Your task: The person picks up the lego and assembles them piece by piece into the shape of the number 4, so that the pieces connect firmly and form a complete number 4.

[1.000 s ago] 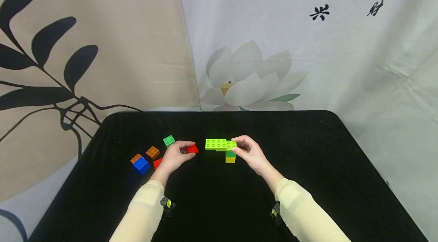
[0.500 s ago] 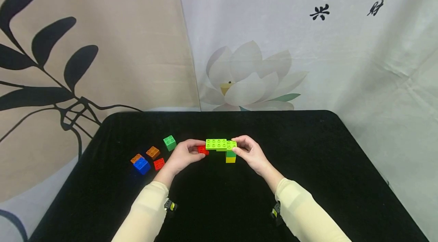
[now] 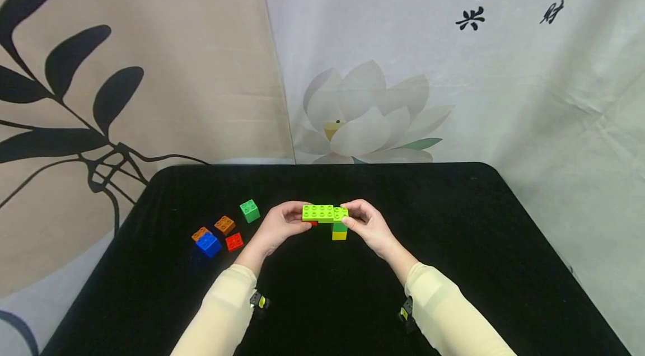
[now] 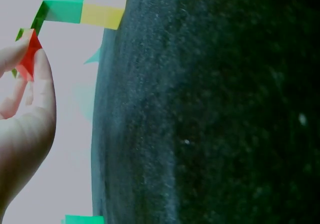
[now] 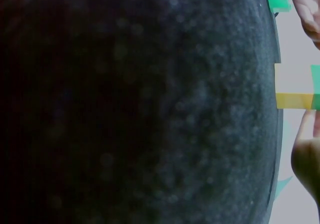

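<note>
My left hand [image 3: 282, 226] pinches a red building brick [image 4: 30, 57] between thumb and fingers, right under the left end of a lime-green brick [image 3: 317, 212]. In the head view only a sliver of the red brick shows below it. That lime brick is part of a small build, with a green brick [image 3: 340, 226] and a yellow brick [image 3: 340, 235] stacked under its right end. My right hand [image 3: 370, 225] holds the build at that right end, thumb in front and fingers behind. In the left wrist view the red brick lies against the underside of the lime piece.
Loose bricks lie on the black table [image 3: 428, 300] to the left: a green one [image 3: 249, 211], a second red one [image 3: 234, 242], an orange one [image 3: 224, 224], another orange one [image 3: 200, 233] and a blue one [image 3: 209, 244]. A printed curtain [image 3: 227, 65] hangs behind the table.
My left hand has moved right with the red brick, from beside the build to under the lime brick's left end. My right hand and the build have stayed in place.
</note>
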`<state>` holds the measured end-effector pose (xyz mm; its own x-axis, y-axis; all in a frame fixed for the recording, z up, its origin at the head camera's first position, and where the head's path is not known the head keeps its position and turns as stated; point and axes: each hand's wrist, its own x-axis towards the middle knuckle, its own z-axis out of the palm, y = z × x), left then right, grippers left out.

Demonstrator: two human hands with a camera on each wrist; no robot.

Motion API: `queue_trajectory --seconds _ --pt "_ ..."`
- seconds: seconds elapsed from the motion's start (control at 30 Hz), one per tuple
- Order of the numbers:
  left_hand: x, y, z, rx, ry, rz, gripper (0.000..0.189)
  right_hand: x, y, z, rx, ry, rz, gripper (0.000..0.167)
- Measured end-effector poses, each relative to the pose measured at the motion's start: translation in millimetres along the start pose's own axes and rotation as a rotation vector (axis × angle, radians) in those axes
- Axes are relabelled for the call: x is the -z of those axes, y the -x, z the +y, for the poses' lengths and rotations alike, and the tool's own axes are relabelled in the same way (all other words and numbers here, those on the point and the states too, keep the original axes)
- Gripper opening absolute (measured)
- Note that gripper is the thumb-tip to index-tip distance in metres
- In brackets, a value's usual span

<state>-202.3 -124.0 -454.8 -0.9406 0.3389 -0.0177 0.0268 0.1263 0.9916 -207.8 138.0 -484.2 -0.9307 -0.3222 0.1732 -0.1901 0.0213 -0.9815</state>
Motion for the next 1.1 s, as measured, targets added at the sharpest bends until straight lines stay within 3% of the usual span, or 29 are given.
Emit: queue_trajectory --seconds 0.23,0.5,0.87,1.03,1.1 --pt "-1.5 -1.2 3.0 -0.048 0.045 -0.016 0.049 0.0 0.6 -0.9 -0.013 -0.003 0.007 0.032" --pt "-3.3 -1.3 1.0 -0.094 0.060 0.009 0.041 -0.9 1.2 -0.4 0.011 -0.028 0.001 0.034" --pt "-5.3 -0.3 4.7 -0.054 0.037 0.062 0.038 -0.2 1.0 -0.9 -0.006 -0.005 -0.002 0.032" --pt "-9.6 8.3 23.9 -0.032 0.022 0.084 0.035 -0.6 1.0 -4.4 -0.020 -0.007 -0.008 0.031" --pt "-10.4 8.4 23.9 -0.032 0.018 0.098 0.035 -1.3 1.1 -8.5 -0.029 -0.002 -0.010 0.031"
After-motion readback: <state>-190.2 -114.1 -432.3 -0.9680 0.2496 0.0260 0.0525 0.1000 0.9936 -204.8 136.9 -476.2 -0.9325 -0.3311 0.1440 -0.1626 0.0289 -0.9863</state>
